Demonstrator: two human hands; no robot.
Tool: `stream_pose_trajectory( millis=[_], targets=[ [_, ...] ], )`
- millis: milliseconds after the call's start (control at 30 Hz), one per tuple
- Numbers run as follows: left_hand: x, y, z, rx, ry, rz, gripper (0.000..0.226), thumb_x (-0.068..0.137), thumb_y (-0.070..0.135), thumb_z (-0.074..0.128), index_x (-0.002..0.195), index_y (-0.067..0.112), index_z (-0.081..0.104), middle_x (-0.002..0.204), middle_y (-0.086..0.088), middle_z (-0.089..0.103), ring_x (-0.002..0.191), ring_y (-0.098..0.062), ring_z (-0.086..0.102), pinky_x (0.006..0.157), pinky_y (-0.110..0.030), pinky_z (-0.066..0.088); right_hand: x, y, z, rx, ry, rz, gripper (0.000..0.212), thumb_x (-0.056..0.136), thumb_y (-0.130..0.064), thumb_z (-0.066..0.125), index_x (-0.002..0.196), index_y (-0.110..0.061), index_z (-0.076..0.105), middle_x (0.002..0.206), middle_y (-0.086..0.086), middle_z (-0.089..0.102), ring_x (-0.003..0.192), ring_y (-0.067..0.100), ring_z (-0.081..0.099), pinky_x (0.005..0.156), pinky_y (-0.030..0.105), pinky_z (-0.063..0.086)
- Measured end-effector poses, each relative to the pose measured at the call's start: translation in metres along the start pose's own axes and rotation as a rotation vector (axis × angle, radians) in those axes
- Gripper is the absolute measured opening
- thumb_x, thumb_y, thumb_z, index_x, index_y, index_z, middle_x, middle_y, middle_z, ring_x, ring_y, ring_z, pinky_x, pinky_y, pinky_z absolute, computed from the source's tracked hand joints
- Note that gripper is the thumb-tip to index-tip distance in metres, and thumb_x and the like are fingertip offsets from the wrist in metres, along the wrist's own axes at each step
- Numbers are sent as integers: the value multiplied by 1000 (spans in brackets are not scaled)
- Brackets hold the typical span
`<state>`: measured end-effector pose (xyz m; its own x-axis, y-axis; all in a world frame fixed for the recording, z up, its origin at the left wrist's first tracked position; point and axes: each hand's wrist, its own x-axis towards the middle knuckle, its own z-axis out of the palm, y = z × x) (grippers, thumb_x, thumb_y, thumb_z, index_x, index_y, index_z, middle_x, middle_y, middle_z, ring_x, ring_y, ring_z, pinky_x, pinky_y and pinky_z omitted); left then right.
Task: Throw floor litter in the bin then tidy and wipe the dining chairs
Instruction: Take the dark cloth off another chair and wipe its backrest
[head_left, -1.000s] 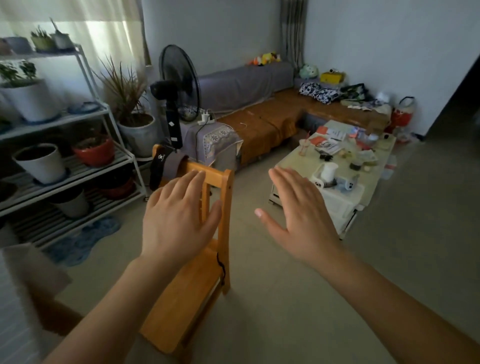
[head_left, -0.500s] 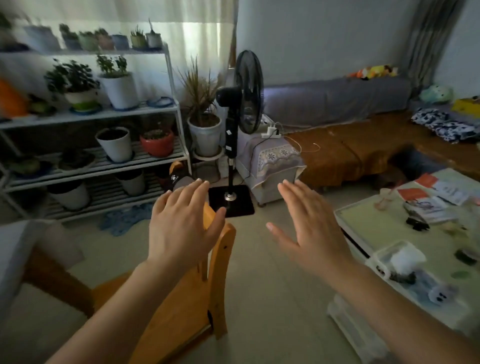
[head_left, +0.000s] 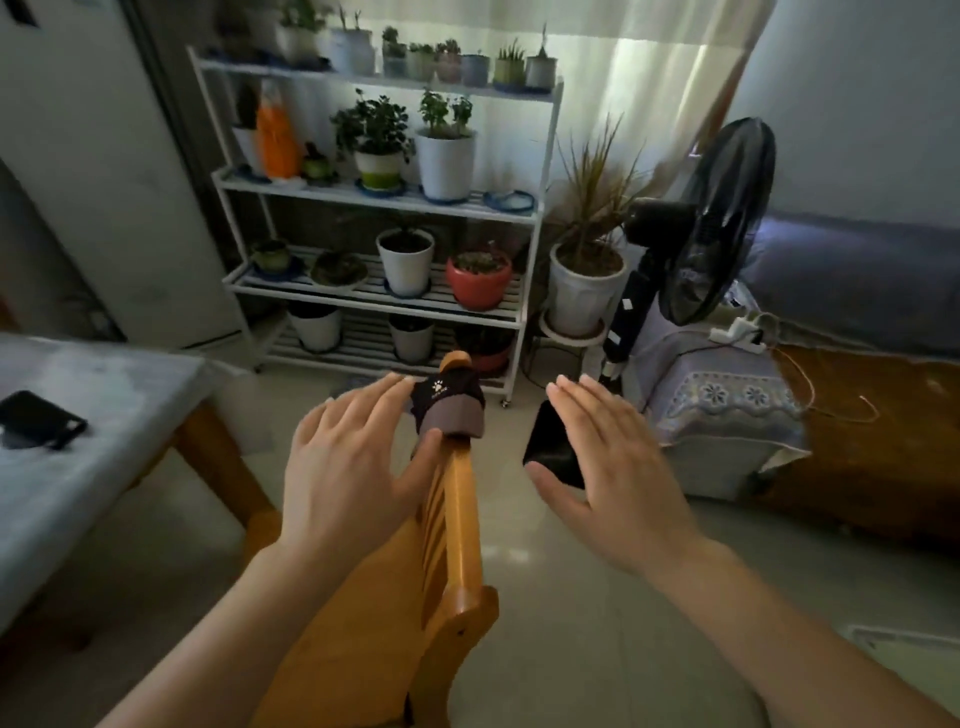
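Observation:
An orange wooden dining chair (head_left: 457, 525) stands below me, its backrest running away from me down the middle of the view. A dark cap with a grey brim (head_left: 449, 408) hangs on the far post of the backrest. My left hand (head_left: 353, 467) hovers spread over the backrest, its thumb at the top rail just below the cap. To the right of the chair my right hand (head_left: 608, 467) is held flat with fingers apart, holding nothing. No litter or bin is in sight.
A table with a grey cloth (head_left: 78, 447) and a black phone (head_left: 39, 418) on it stands at the left. Behind the chair are a white plant rack (head_left: 384, 208) and a black standing fan (head_left: 696, 228), whose base lies near my right hand. A sofa (head_left: 857, 415) runs along the right.
The view has swung left, from the sofa and coffee table to the plant rack. Both hands stay spread in front; the cap on the chair post now shows beside my left hand.

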<state>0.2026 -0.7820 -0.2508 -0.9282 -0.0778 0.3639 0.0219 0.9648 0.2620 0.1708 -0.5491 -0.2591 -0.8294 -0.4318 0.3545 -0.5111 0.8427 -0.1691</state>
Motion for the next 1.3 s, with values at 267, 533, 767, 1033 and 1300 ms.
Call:
stream_pose_trajectory(
  millis=[267,533,767,1033,1300],
  targets=[
    [29,7,27,70,65,-272,63,90,58,39,140,20,45,134,-4,59,124,-22,53,105,-43,35,105,35,35,105,-90,-311,70,93,-57,36,149,-16,24,156,1,28,146,13,11,119,36,11],
    [44,18,63,210,171,-680,59,88,55,47,135,19,52,131,-4,62,121,-26,57,104,-47,36,200,50,87,253,-255,-733,72,91,-61,27,149,-18,21,157,0,25,146,13,8,120,39,12],
    [56,61,93,304,194,-1028,61,89,57,42,139,23,48,137,1,57,126,-19,51,106,-43,37,256,65,118,334,-326,-992,71,92,-61,33,148,-17,25,155,2,30,146,16,15,118,37,12],
    [39,87,98,351,220,-1291,62,89,56,43,139,19,47,138,-1,56,126,-19,50,104,-40,39,267,22,146,335,-400,-1301,69,92,-59,35,147,-18,26,154,4,33,144,19,19,117,37,12],
    [14,62,109,331,207,-1439,70,88,62,37,141,17,42,139,-4,55,125,-22,51,98,-41,45,269,-9,183,211,-522,-1499,70,93,-64,30,148,-23,23,155,0,31,144,18,22,114,33,11]
  ],
)
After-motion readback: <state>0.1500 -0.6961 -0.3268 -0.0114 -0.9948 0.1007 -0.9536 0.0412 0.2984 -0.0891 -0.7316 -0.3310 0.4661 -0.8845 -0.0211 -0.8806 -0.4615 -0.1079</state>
